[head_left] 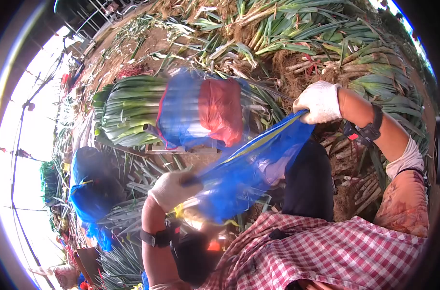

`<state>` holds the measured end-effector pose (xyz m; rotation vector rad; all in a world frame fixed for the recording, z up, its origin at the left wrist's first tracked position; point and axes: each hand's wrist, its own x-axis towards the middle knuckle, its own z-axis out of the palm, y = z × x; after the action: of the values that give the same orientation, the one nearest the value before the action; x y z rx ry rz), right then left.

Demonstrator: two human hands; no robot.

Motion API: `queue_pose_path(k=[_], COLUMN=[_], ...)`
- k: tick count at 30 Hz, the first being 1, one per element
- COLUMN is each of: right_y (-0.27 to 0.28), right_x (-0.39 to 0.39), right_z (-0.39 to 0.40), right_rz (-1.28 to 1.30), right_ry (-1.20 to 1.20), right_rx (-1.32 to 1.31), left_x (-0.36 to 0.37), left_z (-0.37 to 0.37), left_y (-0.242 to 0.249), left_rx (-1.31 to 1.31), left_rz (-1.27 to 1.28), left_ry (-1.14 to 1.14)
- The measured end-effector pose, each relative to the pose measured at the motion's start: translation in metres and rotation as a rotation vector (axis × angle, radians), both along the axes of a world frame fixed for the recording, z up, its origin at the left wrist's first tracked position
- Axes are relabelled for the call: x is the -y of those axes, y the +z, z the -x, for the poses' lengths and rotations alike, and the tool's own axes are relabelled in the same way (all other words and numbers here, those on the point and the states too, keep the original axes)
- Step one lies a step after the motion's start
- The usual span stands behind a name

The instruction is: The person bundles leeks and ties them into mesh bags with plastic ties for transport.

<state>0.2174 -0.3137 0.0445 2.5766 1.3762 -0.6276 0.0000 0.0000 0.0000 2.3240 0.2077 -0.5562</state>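
Note:
A blue mesh bag (239,181) with a yellow stripe is stretched between my hands, partly blurred. My right hand (317,102), in a white glove, is closed on its upper right corner. At its left end my left hand (174,188), also gloved and smeared a little by motion, grips the edge. Just beyond the bag lies a large bundle of leeks (133,110) on a low metal stand (181,151). Blue netting (179,113) with a red edge covers the bundle's right part, and a reddish plastic wrap (221,110) goes around its end.
Loose leeks (297,29) with roots cover the ground at the back and right. On the left sits a blue bundle (87,186) with a dark, blurred top. More leeks (121,263) lie at the lower left. My dark-clothed knee (309,179) is beside the bag.

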Motion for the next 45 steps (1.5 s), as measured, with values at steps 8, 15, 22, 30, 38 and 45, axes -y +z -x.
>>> queue_pose_path(k=[8,15,22,30,38,45], right_y=[-0.178,-0.297,-0.369,-0.411,-0.375,-0.201], right_x=[-0.005,-0.096,-0.211,-0.193,-0.272,-0.366], right_z=[-0.116,-0.196,-0.267,-0.248,-0.317,-0.272], right_rz=[-0.422,-1.009,-1.092,-0.757,-0.403,-0.502], right_ry=[-0.323,-0.562,-0.634,-0.275,-0.063,-0.097], right_rx=[-0.078,-0.128,-0.278,-0.398,0.015,-0.384], left_x=[0.025,0.013,-0.012,-0.015,-0.069,-0.105], left_z=[-0.037,-0.11,-0.134,-0.104,-0.094,-0.063], left_y=[-0.158,-0.181,-0.218,-0.311,-0.309,-0.275], left_rx=[-0.21,0.238,0.453,-0.261,-0.222,0.339], left_rz=[0.411,0.697,0.886,0.723,-0.074,0.248], left_ry=[0.047,0.54,0.945,0.184,0.175,0.964])
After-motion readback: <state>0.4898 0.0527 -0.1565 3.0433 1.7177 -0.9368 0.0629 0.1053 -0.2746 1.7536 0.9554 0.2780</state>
